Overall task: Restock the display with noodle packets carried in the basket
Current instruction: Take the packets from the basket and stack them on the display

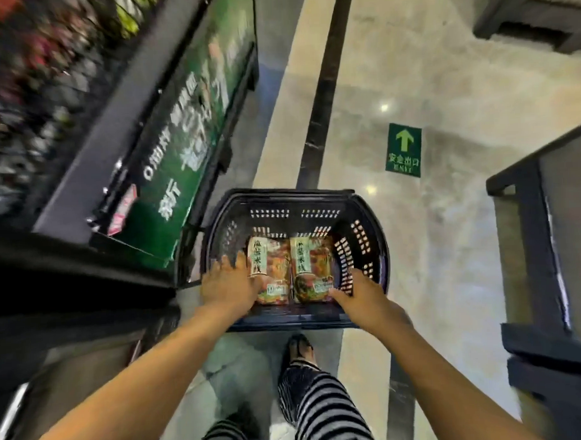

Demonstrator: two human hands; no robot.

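1. Left hand [230,284] is down in the basket, fingers spread and straight, lying flat on the left edge of the left noodle packet [274,269]. It is pressing, with no curl round it.
2. Right hand [364,294] reaches in from the lower right. Its fingers stretch to the lower right corner of the right noodle packet [312,268] and the thumb is lifted toward the basket wall. Whether it grips the packet or only touches it, I cannot tell.
3. The two packets lie side by side, touching, flat on the basket bottom, with their labels facing up.
4. The basket [291,195] is dark perforated plastic and sits on the floor at the centre of the frame.
5. Just left of it stands the display [187,131] with its green printed front panel. The goods on it in the upper left are blurred.
6. Below the basket are striped trousers [322,409] and one foot [300,346].
7. The glossy floor [464,230] carries a dark stripe [324,97] and a green arrow exit sticker [403,150].
8. A dark shelf unit [530,244] stands at the right edge.
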